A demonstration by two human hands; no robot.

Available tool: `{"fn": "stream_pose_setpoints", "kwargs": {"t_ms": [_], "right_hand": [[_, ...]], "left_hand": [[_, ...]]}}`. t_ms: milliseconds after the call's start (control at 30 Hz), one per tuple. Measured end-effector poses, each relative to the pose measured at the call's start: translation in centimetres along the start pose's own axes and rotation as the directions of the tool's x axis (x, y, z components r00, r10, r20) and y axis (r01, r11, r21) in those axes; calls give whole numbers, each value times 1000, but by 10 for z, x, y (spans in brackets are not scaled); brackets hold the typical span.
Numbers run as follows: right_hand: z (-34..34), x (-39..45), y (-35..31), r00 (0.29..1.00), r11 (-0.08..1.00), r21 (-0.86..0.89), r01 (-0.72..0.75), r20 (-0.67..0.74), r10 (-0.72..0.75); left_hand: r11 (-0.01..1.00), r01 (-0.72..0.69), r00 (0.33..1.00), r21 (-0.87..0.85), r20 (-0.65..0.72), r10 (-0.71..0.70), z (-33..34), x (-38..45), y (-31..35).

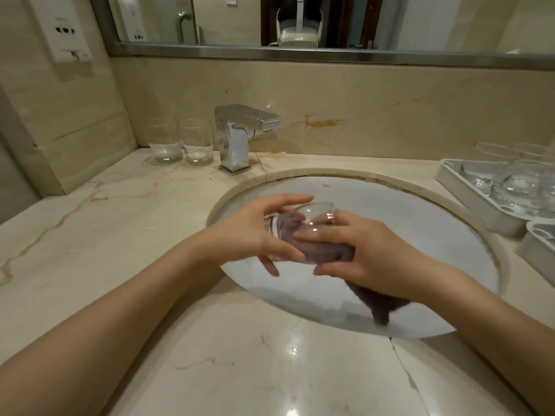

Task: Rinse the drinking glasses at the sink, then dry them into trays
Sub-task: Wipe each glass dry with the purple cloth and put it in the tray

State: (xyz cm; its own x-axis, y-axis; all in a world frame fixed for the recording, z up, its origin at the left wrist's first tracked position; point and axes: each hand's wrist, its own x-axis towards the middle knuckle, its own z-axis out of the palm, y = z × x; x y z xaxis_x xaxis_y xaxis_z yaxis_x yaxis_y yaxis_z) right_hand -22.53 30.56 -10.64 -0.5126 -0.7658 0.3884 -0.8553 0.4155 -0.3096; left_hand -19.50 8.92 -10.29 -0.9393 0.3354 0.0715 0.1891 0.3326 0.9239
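The drinking glass (295, 232) lies on its side over the sink basin (420, 235), its long axis running left to right with a slight tilt, the thick base toward the left hand (252, 235) and the open mouth toward the right hand (369, 259). The left hand's fingers are spread and curled round the base end, thumb over the far side, other fingers under the near side. The right hand grips a dark purple cloth (387, 304), fingers pressed together on it, and part of the cloth is pushed in through the mouth; its free tail hangs below the wrist toward the near rim of the basin. Both hands touch the glass, so the drying step looks to be in hand.

The likely destination, a grey tray (468, 193) holding clear glasses (519, 181), sits on the counter at right, nearer the right hand; the corner of a second tray (537, 244) lies just beside it, nearer. Two more glasses (180, 145) stand at far left beside the chrome faucet (240, 133), well apart from the hands. Nothing stands between the hands and the trays, though the hanging cloth could drag across the tray rim.
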Motion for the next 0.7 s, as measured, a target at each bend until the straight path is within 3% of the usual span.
{"fn": "stream_pose_setpoints", "kwargs": {"t_ms": [33, 100, 167, 400, 500, 567, 700], "right_hand": [[3, -2, 5, 990, 961, -240, 139, 27, -136], [8, -4, 9, 970, 877, -414, 242, 90, -225], [9, -4, 6, 969, 893, -377, 246, 79, -234], [16, 1, 5, 970, 901, -361, 239, 54, -236], [14, 0, 9, 977, 902, -380, 205, 21, -213], [12, -1, 11, 982, 930, -326, 168, -30, -188], [7, 0, 10, 999, 998, 66, -12, -40, 15]], "left_hand": [[992, 79, 996, -100, 40, -75, -5, 0, 1], [960, 145, 987, -238, 104, -124, -13, -1, -1], [955, 167, 979, -247, 160, -130, -19, -1, -1], [970, 238, 935, -45, 280, -217, -20, -3, -7], [983, 172, 959, -64, 237, -152, -10, -1, -10], [991, 109, 984, -82, 153, -95, -4, 1, -9], [999, 9, 998, -43, 58, -6, 2, 1, -4]]}}
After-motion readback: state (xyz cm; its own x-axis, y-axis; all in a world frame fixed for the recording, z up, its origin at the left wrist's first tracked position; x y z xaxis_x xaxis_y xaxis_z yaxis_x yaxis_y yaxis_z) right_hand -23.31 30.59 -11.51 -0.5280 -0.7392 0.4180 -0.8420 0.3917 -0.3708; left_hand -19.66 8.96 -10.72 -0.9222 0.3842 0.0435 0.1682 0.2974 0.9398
